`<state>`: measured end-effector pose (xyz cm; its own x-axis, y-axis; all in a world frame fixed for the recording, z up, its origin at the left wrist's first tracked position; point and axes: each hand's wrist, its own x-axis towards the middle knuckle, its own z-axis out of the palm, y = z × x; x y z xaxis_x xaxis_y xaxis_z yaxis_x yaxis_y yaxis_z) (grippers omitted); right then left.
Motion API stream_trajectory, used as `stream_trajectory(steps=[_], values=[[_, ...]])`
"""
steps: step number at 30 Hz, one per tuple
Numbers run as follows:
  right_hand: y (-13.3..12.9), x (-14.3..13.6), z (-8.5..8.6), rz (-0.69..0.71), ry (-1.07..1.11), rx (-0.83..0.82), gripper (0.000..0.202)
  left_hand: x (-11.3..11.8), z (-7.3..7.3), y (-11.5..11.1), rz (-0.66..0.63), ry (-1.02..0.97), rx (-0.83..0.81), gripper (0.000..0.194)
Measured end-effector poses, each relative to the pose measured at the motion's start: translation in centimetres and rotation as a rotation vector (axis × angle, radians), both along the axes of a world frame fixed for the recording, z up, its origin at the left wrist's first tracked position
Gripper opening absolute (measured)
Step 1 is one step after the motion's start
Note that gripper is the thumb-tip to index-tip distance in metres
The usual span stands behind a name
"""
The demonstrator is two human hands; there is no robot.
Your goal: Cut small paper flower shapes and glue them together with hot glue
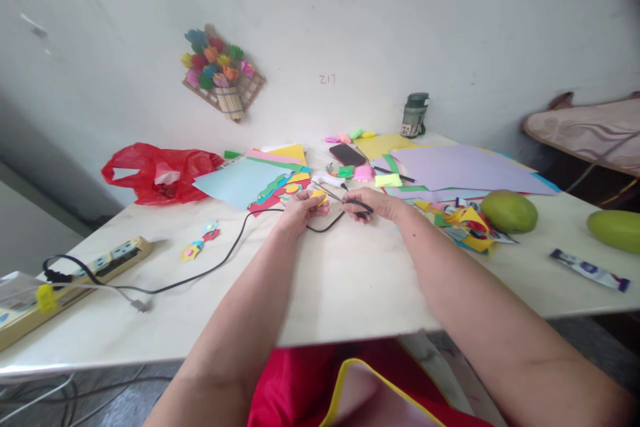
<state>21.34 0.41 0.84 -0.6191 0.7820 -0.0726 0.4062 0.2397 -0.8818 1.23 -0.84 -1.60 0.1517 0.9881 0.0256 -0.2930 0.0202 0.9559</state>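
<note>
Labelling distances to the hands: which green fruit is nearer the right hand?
The green fruit beside the paper scraps is nearer the right hand; the other fruit lies farther right, cut off by the picture's edge.

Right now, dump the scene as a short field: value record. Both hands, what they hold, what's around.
left hand: holds small yellow paper piece
right hand: grips black-handled metal scissors, blades toward the paper; cutting contact unclear
beyond hands: white glue gun, black rectangular phone
left side: cream power strip, small yellow paper flower
right side: large lilac paper sheet, oval green fruit
</note>
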Motion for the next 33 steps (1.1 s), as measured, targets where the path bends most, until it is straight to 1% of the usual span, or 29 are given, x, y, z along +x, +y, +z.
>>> stream_trajectory(steps=[7,15,33], values=[[-0.16,-0.2,0.1,-0.014,-0.014,0.002,0.022,-0.13,-0.31,0.26,-0.002,0.004,0.021,0.015],[-0.34,-0.41,0.19,-0.047,-0.025,-0.017,0.021,0.0,-0.1,0.03,0.025,-0.004,-0.013,0.012],[-0.01,-0.43,-0.25,-0.033,-0.017,-0.004,0.024,0.01,-0.02,-0.01,0.011,-0.016,-0.028,0.007]])
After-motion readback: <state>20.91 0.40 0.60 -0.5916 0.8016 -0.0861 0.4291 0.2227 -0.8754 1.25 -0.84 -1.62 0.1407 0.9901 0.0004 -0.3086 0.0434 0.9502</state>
